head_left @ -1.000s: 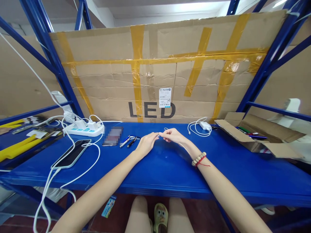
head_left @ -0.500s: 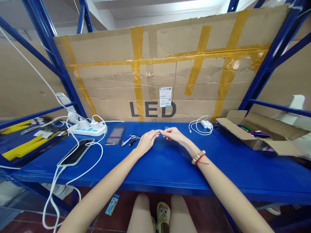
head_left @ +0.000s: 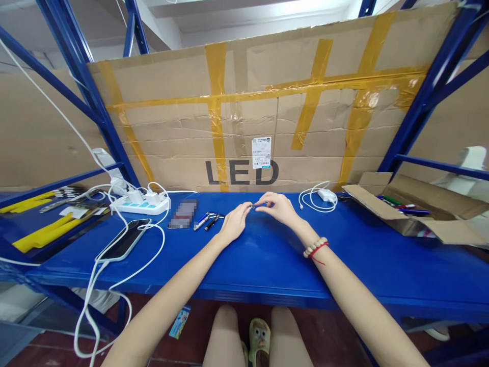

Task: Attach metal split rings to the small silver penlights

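My left hand [head_left: 234, 223] is closed above the blue table, its fingertips pinching a small silver-and-dark piece [head_left: 252, 206]. Most of that piece is hidden by the fingers, so its kind does not show. Facing it from the other side, my right hand [head_left: 279, 208] has thumb and index finger drawn together at the piece's right end; the other fingers are bent. A beaded bracelet [head_left: 315, 246] and a red string are on my right wrist. Several pens [head_left: 208, 220], blue and black, lie just left of my left hand.
A dark phone [head_left: 184, 213] lies beyond the pens. On the left are a white power strip [head_left: 141, 206], another phone [head_left: 124, 240] and looping white cables. A white charger [head_left: 327, 195] with its cord sits at the back right, near an open cardboard box [head_left: 405, 224] holding pens.
My right hand's fingers have lifted and spread a little, and the small piece between the two hands shows more. My left hand's fingers have curled in more. The view has shifted slightly.
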`<state>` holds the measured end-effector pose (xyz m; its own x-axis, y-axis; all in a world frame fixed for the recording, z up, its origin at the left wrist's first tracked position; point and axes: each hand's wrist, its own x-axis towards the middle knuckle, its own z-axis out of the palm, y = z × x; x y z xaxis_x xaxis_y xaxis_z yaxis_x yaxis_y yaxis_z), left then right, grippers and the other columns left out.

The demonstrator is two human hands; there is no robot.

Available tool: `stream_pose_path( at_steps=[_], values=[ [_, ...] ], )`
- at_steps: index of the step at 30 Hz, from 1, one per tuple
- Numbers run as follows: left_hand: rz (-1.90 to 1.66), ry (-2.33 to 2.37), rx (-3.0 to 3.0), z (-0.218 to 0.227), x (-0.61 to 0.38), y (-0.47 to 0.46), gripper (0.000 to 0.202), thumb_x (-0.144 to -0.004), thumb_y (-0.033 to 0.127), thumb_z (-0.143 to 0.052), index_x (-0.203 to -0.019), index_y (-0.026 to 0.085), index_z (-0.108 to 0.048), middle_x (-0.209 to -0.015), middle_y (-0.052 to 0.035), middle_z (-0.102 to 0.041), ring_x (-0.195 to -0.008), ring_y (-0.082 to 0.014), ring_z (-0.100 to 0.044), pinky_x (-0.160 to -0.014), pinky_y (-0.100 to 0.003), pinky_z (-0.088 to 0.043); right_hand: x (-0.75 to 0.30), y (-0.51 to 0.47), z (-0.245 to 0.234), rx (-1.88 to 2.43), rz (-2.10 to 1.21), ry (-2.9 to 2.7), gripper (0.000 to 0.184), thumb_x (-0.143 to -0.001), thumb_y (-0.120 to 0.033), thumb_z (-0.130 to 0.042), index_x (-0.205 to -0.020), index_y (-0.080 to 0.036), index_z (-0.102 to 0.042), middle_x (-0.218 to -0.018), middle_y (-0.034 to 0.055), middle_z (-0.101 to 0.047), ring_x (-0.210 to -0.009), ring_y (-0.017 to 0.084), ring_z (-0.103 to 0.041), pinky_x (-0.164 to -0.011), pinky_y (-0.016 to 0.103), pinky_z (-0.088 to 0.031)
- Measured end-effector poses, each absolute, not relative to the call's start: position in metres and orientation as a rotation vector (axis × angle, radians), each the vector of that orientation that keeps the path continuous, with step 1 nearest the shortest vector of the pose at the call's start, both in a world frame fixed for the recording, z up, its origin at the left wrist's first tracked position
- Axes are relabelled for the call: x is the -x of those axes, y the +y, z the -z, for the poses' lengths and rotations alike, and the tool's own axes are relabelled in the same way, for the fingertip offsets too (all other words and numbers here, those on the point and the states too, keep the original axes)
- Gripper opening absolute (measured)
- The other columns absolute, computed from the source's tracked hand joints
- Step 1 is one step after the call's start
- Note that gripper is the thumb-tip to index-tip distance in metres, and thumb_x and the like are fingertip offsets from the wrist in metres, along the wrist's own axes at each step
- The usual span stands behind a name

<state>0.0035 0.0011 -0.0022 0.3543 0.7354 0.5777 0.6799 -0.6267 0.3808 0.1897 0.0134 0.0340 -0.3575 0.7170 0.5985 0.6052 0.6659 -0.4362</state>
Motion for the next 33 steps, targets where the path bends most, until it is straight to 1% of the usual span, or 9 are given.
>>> stream_pose_path(
  at_steps=[3,8,10,14,18,26,33],
  values=[
    [-1.109,1.317,-2.491,0.002,-0.002,0.001,0.032,-0.093,0.027,-0.029,-0.115,0.022,-0.052,-0.117,-0.0045,-0.059,-0.107,-0.0174,-0.055,-0.093,-0.031,-0.044,-0.189,0.011,-0.036,1.020,-0.131,-2.112,0.018,-0.078,-0.038,-0.063,-0.087,-0.026,-0.073,-0.093,0.0013,-0.066,-0.060,0.008,-0.054,-0.054,0.021,-0.035],
    [-1.072,1.300,-2.415,0.002,-0.003,0.001,0.031,-0.093,0.028,-0.030,-0.113,0.024,-0.054,-0.115,-0.0026,-0.060,-0.106,-0.0165,-0.056,-0.092,-0.029,-0.044,-0.189,0.009,-0.039,1.004,-0.014,-2.206,0.013,-0.079,-0.033,-0.063,-0.084,-0.027,-0.074,-0.089,0.0004,-0.066,-0.069,0.010,-0.057,-0.056,0.021,-0.034],
    [-1.045,1.297,-2.374,0.002,-0.003,0.001,0.031,-0.093,0.029,-0.030,-0.112,0.024,-0.054,-0.116,-0.0021,-0.060,-0.106,-0.0166,-0.056,-0.093,-0.030,-0.043,-0.188,0.009,-0.039,1.006,0.004,-2.217,0.013,-0.079,-0.032,-0.063,-0.085,-0.027,-0.073,-0.088,0.0000,-0.066,-0.069,0.010,-0.057,-0.056,0.021,-0.033],
    [-1.006,1.212,-2.341,0.004,-0.003,0.005,0.033,-0.093,0.029,-0.030,-0.114,0.021,-0.053,-0.120,-0.0048,-0.058,-0.111,-0.0180,-0.053,-0.097,-0.032,-0.040,-0.189,0.008,-0.039,1.021,0.004,-2.226,0.012,-0.079,-0.031,-0.063,-0.083,-0.026,-0.073,-0.084,-0.0004,-0.067,-0.065,0.009,-0.057,-0.055,0.021,-0.033],
    [-1.010,1.004,-2.391,0.007,-0.002,0.010,0.033,-0.093,0.030,-0.030,-0.112,0.018,-0.055,-0.117,-0.0067,-0.059,-0.110,-0.0178,-0.053,-0.098,-0.030,-0.039,-0.192,0.010,-0.037,1.048,-0.058,-2.237,0.009,-0.076,-0.031,-0.066,-0.076,-0.024,-0.073,-0.081,-0.0008,-0.067,-0.064,0.009,-0.056,-0.055,0.021,-0.033],
    [-0.910,0.939,-2.415,0.002,0.000,0.001,0.029,-0.093,0.031,-0.031,-0.101,0.018,-0.055,-0.099,-0.0050,-0.063,-0.092,-0.0165,-0.058,-0.085,-0.027,-0.043,-0.193,0.018,-0.028,1.059,-0.288,-2.232,0.007,-0.070,-0.028,-0.070,-0.069,-0.021,-0.071,-0.071,-0.0005,-0.065,-0.065,0.010,-0.056,-0.058,0.021,-0.035],
    [-0.912,0.965,-2.384,-0.003,0.001,-0.004,0.023,-0.093,0.029,-0.032,-0.100,0.018,-0.051,-0.099,-0.0054,-0.062,-0.092,-0.0157,-0.058,-0.083,-0.026,-0.043,-0.192,0.023,-0.021,1.066,-0.488,-2.151,0.014,-0.069,-0.031,-0.069,-0.069,-0.018,-0.071,-0.068,0.0008,-0.065,-0.056,0.010,-0.056,-0.056,0.022,-0.041]
  ],
)
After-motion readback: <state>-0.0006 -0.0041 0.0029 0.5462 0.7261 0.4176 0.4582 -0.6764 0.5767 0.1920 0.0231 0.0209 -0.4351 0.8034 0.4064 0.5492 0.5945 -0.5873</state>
